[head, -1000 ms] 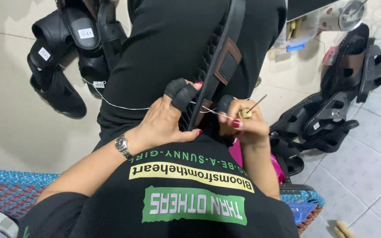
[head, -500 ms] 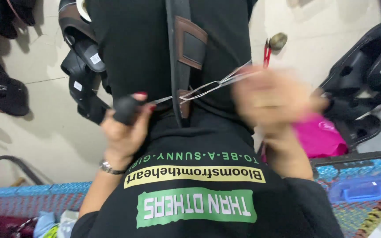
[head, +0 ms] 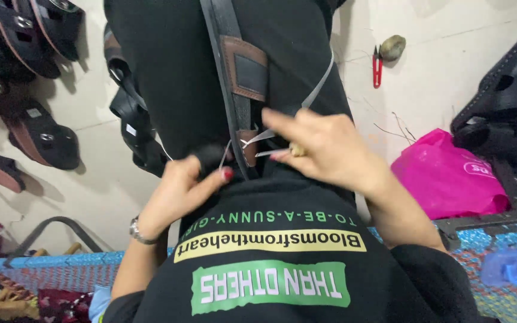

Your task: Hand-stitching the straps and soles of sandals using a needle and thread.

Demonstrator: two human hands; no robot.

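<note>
Your right hand (head: 324, 149) is now drawn back in toward frame centre, pinching the pale thread (head: 315, 90) beside the strap (head: 240, 78); your left hand (head: 181, 188) is gripping the strap's lower end.

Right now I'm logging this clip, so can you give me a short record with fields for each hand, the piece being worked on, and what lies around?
left hand: grips a black tool handle beside the strap
right hand: pinches pale thread at the strap
workpiece: black sandal strap with brown patch, held upright between the knees
surroundings: pink bag, red snips, black sandals on the floor
</note>
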